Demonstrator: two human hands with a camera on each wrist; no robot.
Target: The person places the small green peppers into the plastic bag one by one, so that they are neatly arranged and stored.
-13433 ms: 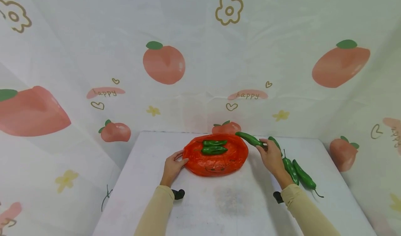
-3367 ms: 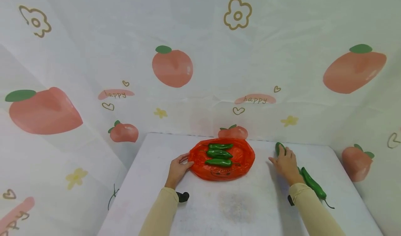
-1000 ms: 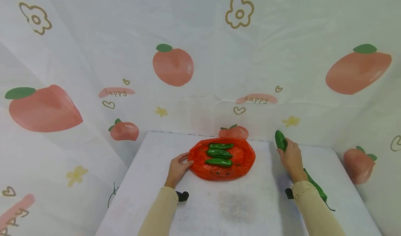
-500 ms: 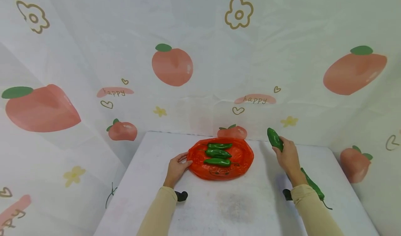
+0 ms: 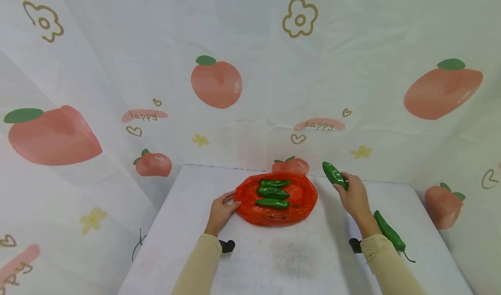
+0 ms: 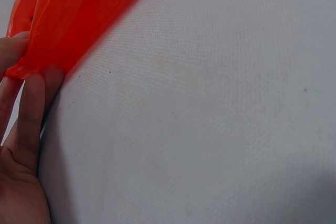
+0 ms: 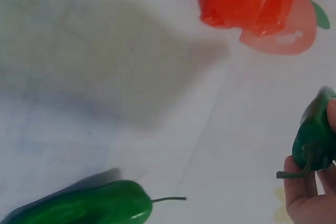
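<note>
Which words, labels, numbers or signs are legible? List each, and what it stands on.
"happy": left pink patch, printed wall sheet.
"happy": right pink patch, same sheet.
"ppy": lower-left pink patch, partly cut off by picture edge.
Red bag: dark print too small to read.

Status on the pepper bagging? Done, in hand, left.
Done: three green peppers lie in the open red bag.
In hand: right hand holds a fourth pepper off the table; left hand pinches the bag's edge.
Left: one loose pepper at right; the right wrist view shows probably another pepper, stem turned oppositely.
</note>
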